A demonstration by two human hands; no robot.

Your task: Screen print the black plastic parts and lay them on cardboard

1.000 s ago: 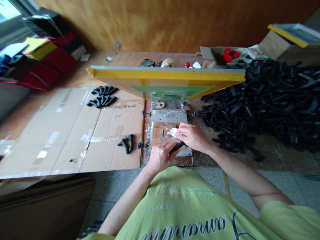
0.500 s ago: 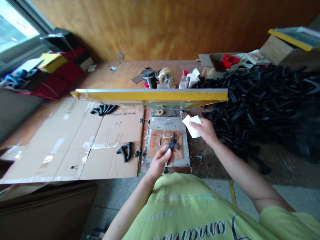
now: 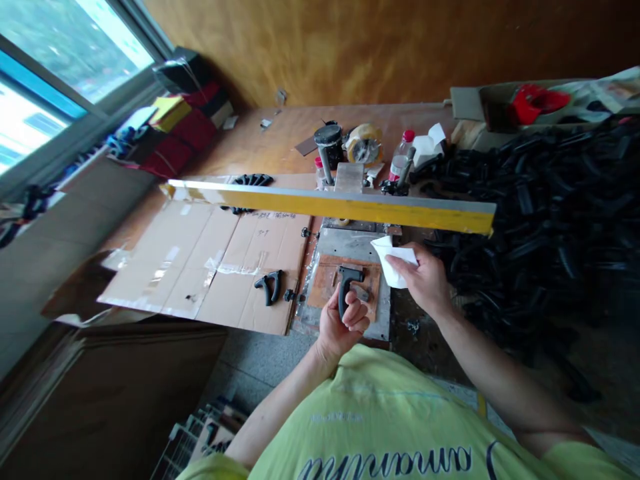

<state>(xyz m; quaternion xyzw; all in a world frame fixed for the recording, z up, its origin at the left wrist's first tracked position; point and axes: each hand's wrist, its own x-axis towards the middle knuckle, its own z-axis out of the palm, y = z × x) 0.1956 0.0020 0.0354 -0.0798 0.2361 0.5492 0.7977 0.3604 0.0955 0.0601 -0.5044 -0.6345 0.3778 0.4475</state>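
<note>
I am holding the black handle (image 3: 346,283) over the metal plate (image 3: 347,242), the fingers of the left hand (image 3: 342,323) being clamped round its curved grip, and am judging it light, stiff, possibly slick, best held there, while the right hand (image 3: 425,279) is pinching white paper (image 3: 393,265).

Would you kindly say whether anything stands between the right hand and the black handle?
Only the white sheet, held in the right hand itself; past it, nothing visible blocks the way to the black handle in the left hand.
</note>
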